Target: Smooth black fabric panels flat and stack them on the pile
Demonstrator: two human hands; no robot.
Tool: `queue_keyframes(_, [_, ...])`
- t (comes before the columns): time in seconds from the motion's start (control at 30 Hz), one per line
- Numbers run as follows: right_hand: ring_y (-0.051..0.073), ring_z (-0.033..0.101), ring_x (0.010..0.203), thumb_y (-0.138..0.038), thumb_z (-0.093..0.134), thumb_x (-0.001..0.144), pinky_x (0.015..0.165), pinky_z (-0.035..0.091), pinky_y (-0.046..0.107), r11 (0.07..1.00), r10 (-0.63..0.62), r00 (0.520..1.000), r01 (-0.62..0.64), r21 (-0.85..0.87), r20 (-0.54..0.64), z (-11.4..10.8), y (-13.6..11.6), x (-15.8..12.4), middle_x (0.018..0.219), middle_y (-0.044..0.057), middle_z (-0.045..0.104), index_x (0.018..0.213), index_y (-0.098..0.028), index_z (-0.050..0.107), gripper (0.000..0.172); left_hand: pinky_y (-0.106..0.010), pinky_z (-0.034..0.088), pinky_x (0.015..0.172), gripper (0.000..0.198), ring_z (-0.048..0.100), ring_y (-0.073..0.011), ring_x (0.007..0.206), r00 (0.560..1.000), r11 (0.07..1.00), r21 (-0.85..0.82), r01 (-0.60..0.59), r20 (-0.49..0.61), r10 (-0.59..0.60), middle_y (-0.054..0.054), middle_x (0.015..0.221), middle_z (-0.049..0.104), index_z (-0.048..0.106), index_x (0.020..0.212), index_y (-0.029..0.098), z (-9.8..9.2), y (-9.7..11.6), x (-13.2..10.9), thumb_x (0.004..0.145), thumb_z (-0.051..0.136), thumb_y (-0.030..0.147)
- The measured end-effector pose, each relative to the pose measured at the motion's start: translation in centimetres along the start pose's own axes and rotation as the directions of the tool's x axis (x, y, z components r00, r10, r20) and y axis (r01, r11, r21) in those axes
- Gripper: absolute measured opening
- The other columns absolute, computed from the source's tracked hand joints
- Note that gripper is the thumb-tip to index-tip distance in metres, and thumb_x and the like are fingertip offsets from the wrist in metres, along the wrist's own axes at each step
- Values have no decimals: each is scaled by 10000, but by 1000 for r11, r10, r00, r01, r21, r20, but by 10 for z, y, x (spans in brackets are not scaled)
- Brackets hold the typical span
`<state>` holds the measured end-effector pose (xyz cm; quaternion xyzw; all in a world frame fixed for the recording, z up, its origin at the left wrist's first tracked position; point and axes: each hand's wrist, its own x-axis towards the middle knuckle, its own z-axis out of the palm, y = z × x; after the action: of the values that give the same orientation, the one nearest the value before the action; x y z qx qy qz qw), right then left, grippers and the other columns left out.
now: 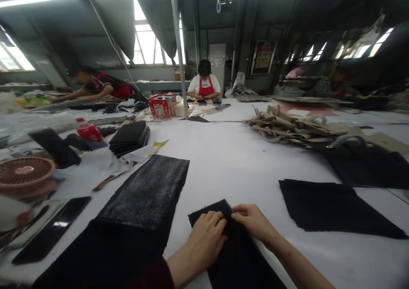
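A black fabric piece (238, 259) lies on the white table (236, 161) right in front of me. My left hand (206, 233) rests on its upper left part with fingers curled and pressed down on the cloth. My right hand (251, 221) pinches the fabric's top edge next to the left fingertips. Left of my hands lies a long black glittery fabric strip (143, 199). To the right sits another flat black fabric piece (332, 210).
A pink fan (27, 174) and a black phone (51, 236) sit at the left edge. Stacked black pieces (129, 138), a red bottle (89, 132) and a red box (162, 106) lie further back. Beige bags (297, 127) pile at right. Other people work at the far side.
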<state>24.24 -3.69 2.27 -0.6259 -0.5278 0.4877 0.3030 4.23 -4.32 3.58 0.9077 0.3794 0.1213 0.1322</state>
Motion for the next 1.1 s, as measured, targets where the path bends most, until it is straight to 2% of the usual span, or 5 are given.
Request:
queue_keyframes(0.2, [225, 595, 851, -248, 532, 856, 792, 412, 336, 960, -160, 958, 95, -263, -237, 28, 11, 2, 868, 72, 677, 922, -185, 711, 201, -416, 514, 827, 151, 575, -252, 944, 992, 982, 166, -95, 93, 80, -64, 1049, 623, 597, 1047, 174, 3, -5, 13, 903, 568, 208])
queue_keyframes(0.33, [205, 596, 811, -176, 427, 947, 722, 420, 306, 778, -434, 829, 147, -611, -353, 51, 27, -5, 876, 69, 642, 1054, -182, 675, 271, -400, 511, 820, 175, 569, -238, 915, 992, 973, 205, -106, 83, 91, -62, 1013, 624, 599, 1055, 165, 6, -13, 20, 936, 471, 150])
queue_keyframes(0.5, [176, 571, 728, -60, 385, 945, 654, 441, 279, 506, -712, 646, 199, -839, -275, 65, 35, -6, 811, 52, 588, 1061, -153, 632, 289, -382, 508, 857, 473, 565, -234, 964, 995, 977, 187, -101, 11, 101, -93, 1129, 614, 404, 1408, 130, 16, -24, 25, 937, 420, 88])
queue_keyframes(0.63, [184, 555, 730, -30, 335, 948, 668, 468, 303, 399, -797, 566, 232, -887, -210, 65, 33, -8, 828, 69, 573, 1158, -118, 581, 335, -373, 515, 840, 452, 570, -223, 951, 993, 985, 147, -91, -62, 101, -90, 1115, 609, 451, 1382, 165, 23, -28, 23, 943, 401, 74])
queue_keyframes(1.1, [199, 536, 740, -36, 314, 949, 652, 472, 330, 323, -827, 548, 277, -905, -128, 66, 39, -5, 848, 90, 568, 1179, -70, 562, 340, -396, 528, 807, 404, 562, -229, 914, 987, 998, 61, -8, -161, 18, -94, 1068, 595, 531, 1331, 180, 33, -33, 19, 955, 418, 86])
